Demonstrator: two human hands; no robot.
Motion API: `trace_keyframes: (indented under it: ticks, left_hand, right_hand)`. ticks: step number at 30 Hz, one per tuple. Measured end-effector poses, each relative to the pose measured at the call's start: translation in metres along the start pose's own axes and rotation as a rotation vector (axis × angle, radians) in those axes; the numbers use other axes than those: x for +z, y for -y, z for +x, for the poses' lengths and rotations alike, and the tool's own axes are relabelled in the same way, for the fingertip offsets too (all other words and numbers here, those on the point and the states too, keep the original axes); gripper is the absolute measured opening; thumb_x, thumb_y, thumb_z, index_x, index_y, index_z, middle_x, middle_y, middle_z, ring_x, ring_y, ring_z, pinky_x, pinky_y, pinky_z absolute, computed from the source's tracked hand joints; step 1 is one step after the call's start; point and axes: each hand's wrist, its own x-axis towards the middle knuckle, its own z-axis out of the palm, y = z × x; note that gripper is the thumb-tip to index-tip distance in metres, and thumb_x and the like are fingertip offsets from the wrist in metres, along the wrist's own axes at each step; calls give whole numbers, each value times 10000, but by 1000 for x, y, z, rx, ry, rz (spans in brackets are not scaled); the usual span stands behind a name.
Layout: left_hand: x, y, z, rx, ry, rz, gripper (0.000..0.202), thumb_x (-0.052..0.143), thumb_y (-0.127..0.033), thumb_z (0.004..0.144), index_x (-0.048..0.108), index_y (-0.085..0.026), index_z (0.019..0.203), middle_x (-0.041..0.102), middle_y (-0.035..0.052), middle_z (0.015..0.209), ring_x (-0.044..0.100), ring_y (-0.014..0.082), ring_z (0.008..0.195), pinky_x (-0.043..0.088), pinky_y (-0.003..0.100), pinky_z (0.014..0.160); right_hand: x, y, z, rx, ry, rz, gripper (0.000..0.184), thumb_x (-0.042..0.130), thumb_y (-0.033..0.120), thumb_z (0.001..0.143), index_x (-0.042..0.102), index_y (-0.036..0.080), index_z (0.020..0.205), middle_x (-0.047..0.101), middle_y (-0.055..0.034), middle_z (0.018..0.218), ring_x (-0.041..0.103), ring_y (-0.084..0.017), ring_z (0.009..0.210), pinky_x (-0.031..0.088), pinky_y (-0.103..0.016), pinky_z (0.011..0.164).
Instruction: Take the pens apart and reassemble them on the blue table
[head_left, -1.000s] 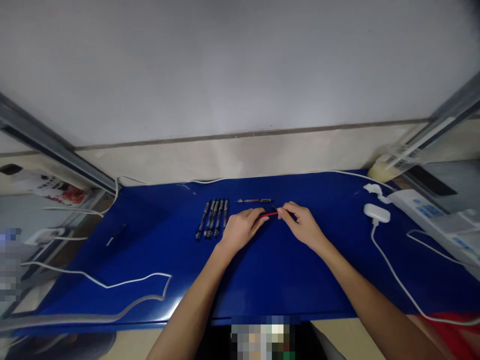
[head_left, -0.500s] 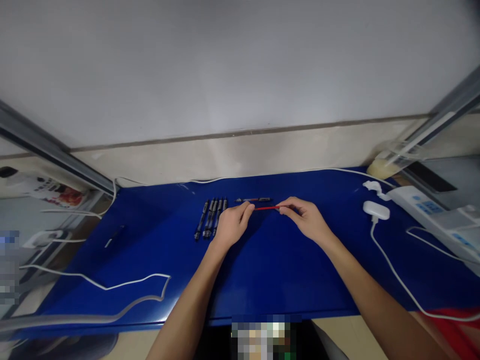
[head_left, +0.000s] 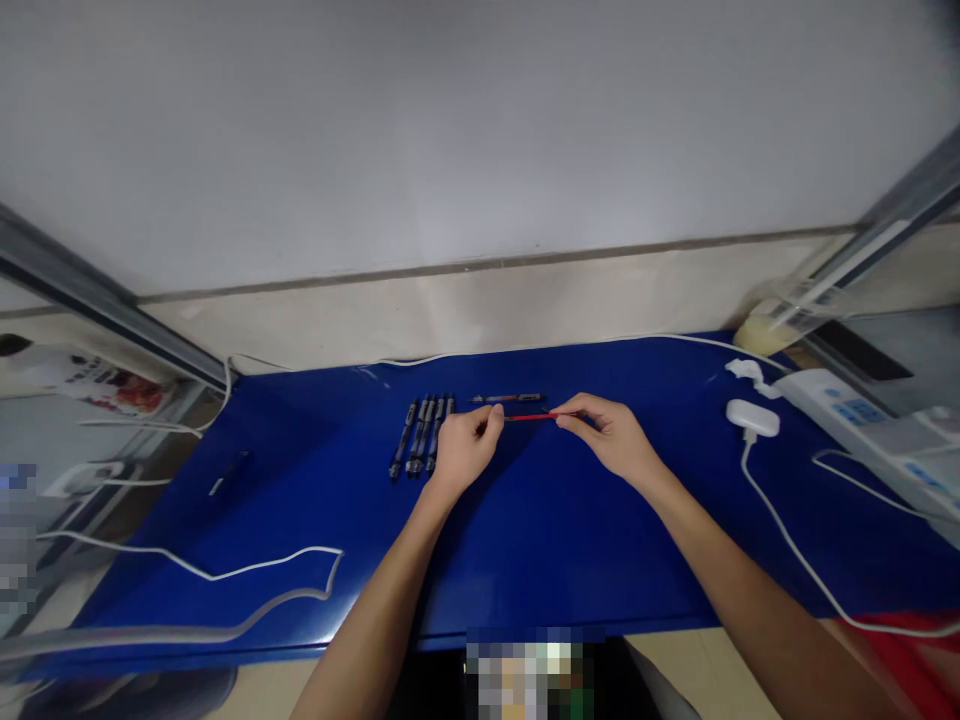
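A thin red pen refill (head_left: 529, 417) is stretched level between my two hands, just above the blue table. My left hand (head_left: 466, 447) is closed around its left end, with the thumb pressed on top. At the right end, my right hand (head_left: 606, 432) pinches it between thumb and fingertips, where a small dark part also shows. Several dark pens (head_left: 420, 438) lie side by side, left of my left hand and partly behind it. Another pen (head_left: 510, 398) rests crosswise just beyond the refill.
A dark pen-like piece (head_left: 228, 474) lies farther left on the blue table (head_left: 330, 500). White cables (head_left: 274, 562) cross the front left. To the right are a white earbud case (head_left: 752, 419) on a cable, a power strip (head_left: 855, 415) and a clear cup (head_left: 765, 330). A wall stands behind.
Both hands have shifted very slightly left with the refill. The left thumb has moved a little, and both hands keep their grip. The pens on the table have not moved.
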Motion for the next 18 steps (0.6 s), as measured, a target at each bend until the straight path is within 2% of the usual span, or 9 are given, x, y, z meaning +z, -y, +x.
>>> trace_keyframes:
  ticks: [5,7,10,13,18]
  left_hand:
    - [0,-1,0,-9,-13,0,511,400,-465,968,301,-199,543,269,-46,504,302,88,473,177,277,535]
    - [0,-1,-1,3,-24,-1,506,397,-461,970,303,-199,547,282,-45,504,308,89,476,181,279,538]
    - [-1,-1,-1,10,-55,-3,502,396,-446,973,291,-200,549,287,-43,503,310,92,475,184,283,540]
    - [-2,0,-2,9,-76,-7,496,401,-427,972,275,-201,549,274,-42,501,306,93,471,177,288,539]
    - [0,0,-3,24,-56,-16,490,396,-422,978,279,-200,557,296,-43,508,311,91,481,178,289,548]
  right_hand:
    - [1,5,-3,45,18,-77,384,535,436,974,693,219,699,629,-8,633,592,-159,613,440,-312,638]
    - [2,5,-4,34,2,-76,338,566,426,960,691,222,721,631,-8,662,585,-161,632,438,-313,642]
    - [4,3,-3,-2,-25,-35,166,679,395,892,727,239,861,685,-21,802,615,-183,742,463,-330,712]
    - [3,4,-3,-6,-39,-12,149,718,387,864,744,242,882,708,-25,843,632,-187,769,468,-334,728]
    - [1,9,-4,47,-19,-52,377,567,415,961,694,216,667,638,-7,618,582,-151,601,425,-315,627]
